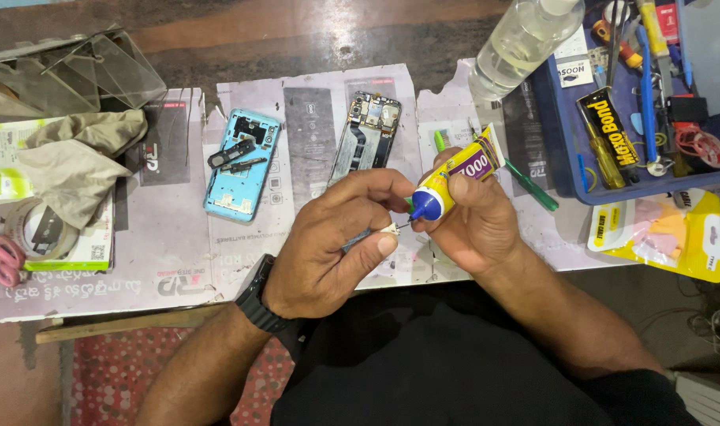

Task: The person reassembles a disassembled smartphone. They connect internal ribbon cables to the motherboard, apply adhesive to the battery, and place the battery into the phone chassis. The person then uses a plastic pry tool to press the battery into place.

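My right hand [466,217] wraps the glue tube [455,177], nozzle down; left hand [336,244] pinches a tiny part [390,229] at the tip, over the desk [179,260]. Part's light & fragile, I reckon; tube's soft, so squeeze mid-body gently.

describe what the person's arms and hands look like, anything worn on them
Both forearms are bare, with no sleeves showing over them. The left hand has a black watch with a broad dark strap around its wrist. The right hand has nothing on its wrist, and no gloves cover either hand. No rings show on the fingers. A dark sleeve edge sits near the right elbow.
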